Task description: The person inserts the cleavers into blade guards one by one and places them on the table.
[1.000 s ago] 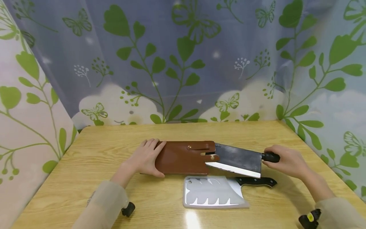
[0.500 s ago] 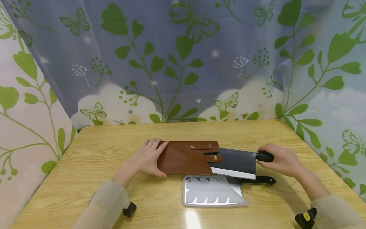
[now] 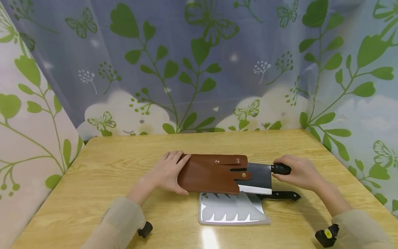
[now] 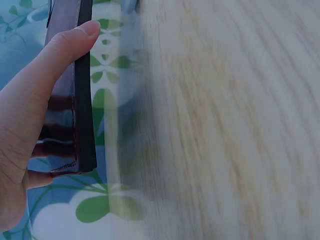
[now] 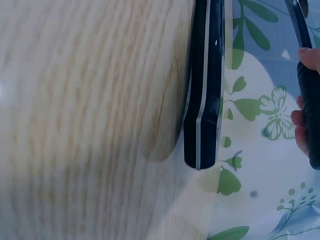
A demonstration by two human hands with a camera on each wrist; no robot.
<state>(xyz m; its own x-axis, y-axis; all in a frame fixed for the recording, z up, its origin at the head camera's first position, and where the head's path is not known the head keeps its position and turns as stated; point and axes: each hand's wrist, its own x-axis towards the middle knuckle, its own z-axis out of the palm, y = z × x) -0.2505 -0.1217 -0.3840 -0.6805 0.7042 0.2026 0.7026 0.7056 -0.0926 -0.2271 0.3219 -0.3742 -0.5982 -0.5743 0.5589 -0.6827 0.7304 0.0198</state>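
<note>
My left hand (image 3: 169, 173) grips the closed left end of a brown leather knife sheath (image 3: 211, 174). Seen from the left wrist, the thumb (image 4: 70, 45) lies across one face of the sheath and the fingers are on the other side. The right hand (image 3: 298, 173) holds the black handle (image 3: 281, 168) of a cleaver (image 3: 259, 176). Most of that cleaver's dark blade is inside the sheath; a short part with its bright edge shows at the mouth. Two snap straps stand at the sheath's open end. In the right wrist view, fingers (image 5: 300, 125) curl round the black handle.
A second cleaver (image 3: 233, 211), with a clear blade cover and a black riveted handle (image 3: 283, 196), lies on the wooden table (image 3: 174, 221) just in front of the sheath, which overlaps its upper edge. Patterned curtains (image 3: 199, 69) stand behind and at both sides.
The right hand has moved left, and the cleaver has slid deeper into the sheath. The sheath and left hand have shifted right, now overlapping the second cleaver's upper edge.
</note>
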